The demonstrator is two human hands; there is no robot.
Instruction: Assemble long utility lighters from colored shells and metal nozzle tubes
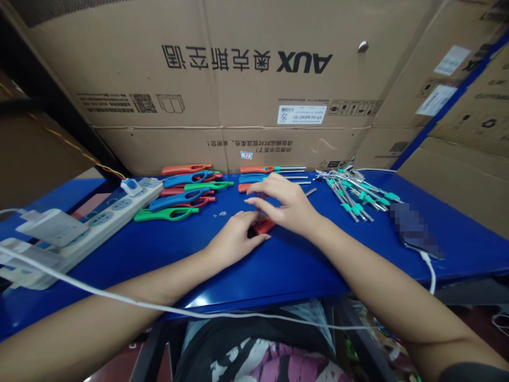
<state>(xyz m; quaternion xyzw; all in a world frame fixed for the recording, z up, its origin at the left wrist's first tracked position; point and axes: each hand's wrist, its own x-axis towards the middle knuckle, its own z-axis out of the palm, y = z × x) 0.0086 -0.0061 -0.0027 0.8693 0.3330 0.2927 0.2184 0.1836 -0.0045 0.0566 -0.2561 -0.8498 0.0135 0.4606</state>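
Observation:
In the head view my left hand [237,233] is closed around a red lighter handle [265,226] on the blue table. Above it, my right hand [280,204] pinches a thin upright screwdriver [260,212], its tip down at the red handle; my fingers hide its upper part. Left of my hands lie several green, blue, red and orange handles [175,200] and a few small screws [221,214]. Behind my right hand, several lighters with metal tubes [258,170] lie in a row. To the right is a pile of metal tubes with teal parts [358,196].
A white power strip [115,209] with plugs stands on the left of the blue table [222,281]. A white cable [159,306] crosses in front of my forearms. A phone [415,228] with a cable lies at right. Cardboard [238,32] walls the back.

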